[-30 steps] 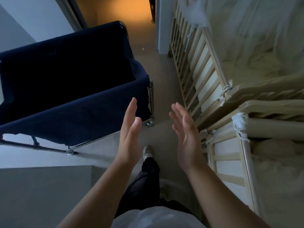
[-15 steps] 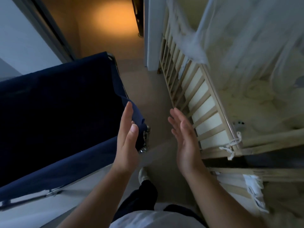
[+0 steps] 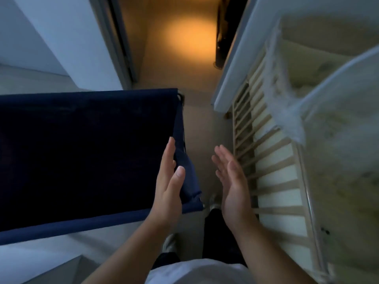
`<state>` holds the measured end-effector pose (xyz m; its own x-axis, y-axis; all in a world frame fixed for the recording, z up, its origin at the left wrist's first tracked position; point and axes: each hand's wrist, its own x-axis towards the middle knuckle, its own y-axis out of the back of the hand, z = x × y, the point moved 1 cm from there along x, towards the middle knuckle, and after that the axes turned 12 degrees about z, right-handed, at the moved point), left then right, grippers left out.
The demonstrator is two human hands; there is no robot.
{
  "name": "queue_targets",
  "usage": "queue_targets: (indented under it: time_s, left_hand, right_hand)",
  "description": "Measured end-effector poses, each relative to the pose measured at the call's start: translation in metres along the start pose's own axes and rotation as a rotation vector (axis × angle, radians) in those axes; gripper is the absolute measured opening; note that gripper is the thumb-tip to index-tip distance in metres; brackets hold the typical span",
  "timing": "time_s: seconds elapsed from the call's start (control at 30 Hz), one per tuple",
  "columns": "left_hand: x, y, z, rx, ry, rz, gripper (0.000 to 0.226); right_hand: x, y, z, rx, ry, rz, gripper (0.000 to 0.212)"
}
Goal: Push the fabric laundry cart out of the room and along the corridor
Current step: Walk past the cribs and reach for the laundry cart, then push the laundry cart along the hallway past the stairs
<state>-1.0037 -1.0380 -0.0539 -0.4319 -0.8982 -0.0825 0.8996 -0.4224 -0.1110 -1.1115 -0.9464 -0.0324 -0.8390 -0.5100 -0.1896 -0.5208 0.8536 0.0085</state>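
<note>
A: Laundry cart [image 3: 82, 156]?
B: Left, near doorway [image 3: 180, 48]. Left grip [image 3: 168, 185] by its right rim, right grip [image 3: 229, 185] beside; both flat, empty.
A: Tip?
B: Grab rim w/ both; keep off crib [image 3: 272, 181] on your right.

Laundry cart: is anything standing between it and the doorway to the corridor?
No loose object shows on the floor between the laundry cart and the doorway. Most of the cart faces the wall left of it, though; the cot lines the right.
</note>
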Motion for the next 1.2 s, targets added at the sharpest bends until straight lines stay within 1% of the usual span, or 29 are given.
queue_targets:
  time_s: [0.07,0.13,0.17,0.2,0.27,0.33,0.37,0.43,0.47,0.53,0.6,0.67,0.77,0.87,0.93,1.0,1.1,1.2]
  left_hand:
    - [0.013,-0.001,-0.004,0.015,-0.007,0.069,0.088]
    - [0.024,0.0,-0.011,0.022,0.003,0.17,0.089]
    - [0.025,-0.002,-0.013,0.028,0.002,0.18,0.089]
    - [0.026,-0.002,-0.019,0.049,-0.005,0.222,0.089]
    - [0.034,-0.008,-0.035,0.13,-0.019,0.352,0.087]
    - [0.048,-0.018,-0.052,0.323,-0.052,0.513,0.084]
    - [0.052,-0.024,-0.06,0.435,-0.053,0.595,0.084]
    - [0.054,-0.035,-0.073,0.643,0.005,0.684,0.087]
    - [0.051,-0.043,-0.081,0.729,0.054,0.746,0.09]
    - [0.043,-0.062,-0.095,0.869,0.169,0.872,0.095]
    - [0.033,-0.078,-0.11,0.97,0.312,0.942,0.098]
    - [0.024,-0.096,-0.124,1.018,0.471,1.003,0.099]
    - [0.013,-0.115,-0.142,1.019,0.678,1.058,0.101]
    - [0.006,-0.122,-0.157,1.012,0.881,1.135,0.103]
    - [0.005,-0.12,-0.163,1.008,0.972,1.166,0.103]
    - [0.005,-0.119,-0.168,1.022,0.999,1.188,0.105]
    - [0.013,-0.117,-0.173,1.015,1.015,1.242,0.115]
    - [0.016,-0.113,-0.178,1.024,0.994,1.251,0.119]
  right_hand:
    - [0.027,-0.014,0.0,-0.033,0.001,-0.08,0.083]
    - [0.054,-0.031,0.005,-0.072,-0.006,-0.197,0.087]
    - [0.061,-0.032,0.008,-0.098,0.011,-0.213,0.085]
    - [0.073,-0.035,0.013,-0.142,0.032,-0.268,0.081]
    - [0.106,-0.045,0.021,-0.289,0.111,-0.459,0.071]
    - [0.153,-0.057,0.027,-0.475,0.311,-0.678,0.063]
    - [0.178,-0.062,0.032,-0.57,0.456,-0.781,0.063]
    - [0.221,-0.07,0.043,-0.717,0.787,-0.904,0.069]
    - [0.239,-0.073,0.048,-0.765,0.91,-0.967,0.073]
    - [0.276,-0.077,0.055,-0.843,1.069,-1.096,0.078]
    - [0.305,-0.083,0.061,-0.933,1.179,-1.204,0.08]
    - [0.335,-0.09,0.062,-1.017,1.288,-1.31,0.082]
    - [0.377,-0.113,0.059,-1.14,1.398,-1.363,0.086]
    - [0.407,-0.134,0.058,-1.195,1.499,-1.347,0.088]
    - [0.423,-0.152,0.061,-1.204,1.522,-1.332,0.087]
    - [0.434,-0.171,0.068,-1.177,1.561,-1.351,0.086]
    - [0.447,-0.204,0.08,-1.145,1.604,-1.412,0.085]
    - [0.457,-0.231,0.088,-1.114,1.623,-1.467,0.083]
